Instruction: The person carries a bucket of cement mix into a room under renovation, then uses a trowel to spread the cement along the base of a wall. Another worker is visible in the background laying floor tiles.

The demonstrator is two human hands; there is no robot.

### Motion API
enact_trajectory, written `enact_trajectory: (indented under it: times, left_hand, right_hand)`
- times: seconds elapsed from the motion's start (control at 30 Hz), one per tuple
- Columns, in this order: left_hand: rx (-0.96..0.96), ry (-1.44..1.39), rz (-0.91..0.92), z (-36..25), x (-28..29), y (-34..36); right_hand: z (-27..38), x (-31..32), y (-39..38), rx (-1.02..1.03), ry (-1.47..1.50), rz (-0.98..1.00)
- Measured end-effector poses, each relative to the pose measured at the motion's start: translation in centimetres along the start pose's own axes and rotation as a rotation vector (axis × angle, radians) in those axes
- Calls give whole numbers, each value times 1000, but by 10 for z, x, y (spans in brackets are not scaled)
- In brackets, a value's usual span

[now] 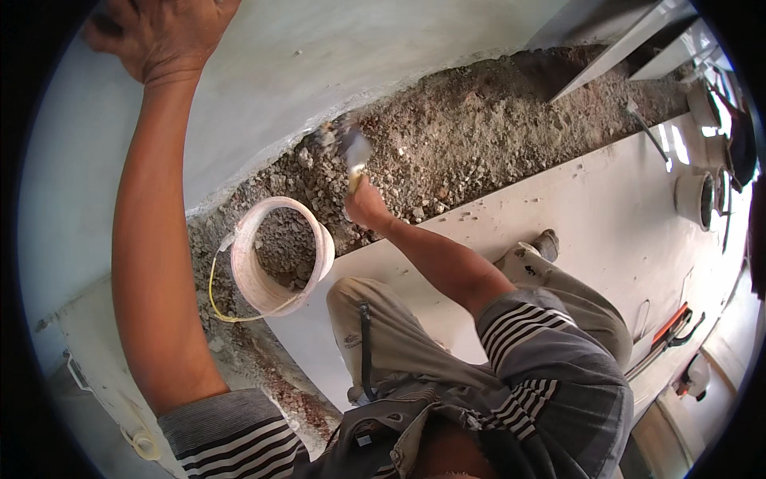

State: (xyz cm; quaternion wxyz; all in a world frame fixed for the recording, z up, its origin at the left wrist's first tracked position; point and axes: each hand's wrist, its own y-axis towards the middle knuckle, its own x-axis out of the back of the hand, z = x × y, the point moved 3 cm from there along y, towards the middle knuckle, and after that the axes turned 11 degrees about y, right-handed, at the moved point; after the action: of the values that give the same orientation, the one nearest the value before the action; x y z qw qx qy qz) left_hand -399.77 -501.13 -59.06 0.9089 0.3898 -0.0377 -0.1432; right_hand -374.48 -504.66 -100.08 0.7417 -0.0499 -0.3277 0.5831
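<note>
My left hand (163,36) leans on the pale wall (275,60) at the upper left, its fingers spread and partly cut off by the picture's edge. Lower down, my right hand (366,203) grips a small trowel (357,156) by its light handle. The pale metal blade is smeared by motion and sits over loose rubble (399,160) along the foot of the wall. To the left of that hand is a whitish plastic bucket (321,254) with a yellowish handle, tilted so that its mouth shows grey rubble inside.
A large pale board (511,215) lies beside the rubble strip, under my legs. Panels (610,52) lean at the far right, near a long-handled tool (648,132). Several buckets (692,198) and an orange-and-black hand tool (674,329) are at the right.
</note>
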Motion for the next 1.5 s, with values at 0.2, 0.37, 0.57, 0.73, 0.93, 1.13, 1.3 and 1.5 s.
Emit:
enact_trajectory:
  times: [0.2,0.37,0.57,0.73,0.93,1.13,1.3,1.5]
  left_hand:
    - [39,99,35,-3,2,-5]
    - [106,-70,117,-9,10,0]
    - [154,5,111,-14,19,5]
    - [166,-2,218,-14,24,6]
    - [144,-51,113,-15,32,15]
    - [91,-15,31,-22,40,26]
    - [106,-40,49,-25,43,29]
    - [89,42,32,-24,37,24]
  right_hand:
    - [-19,23,-39,-203,332,-42]
    - [-16,57,-16,-82,100,162]
    - [-53,170,-40,32,-278,283]
    - [-105,292,-65,-148,-415,195]
    - [-162,375,-71,-127,-446,166]
    - [-226,376,-29,-182,-569,-2]
    - [-250,407,-14,-158,-589,-160]
    - [-277,477,-19,-1,-523,-149]
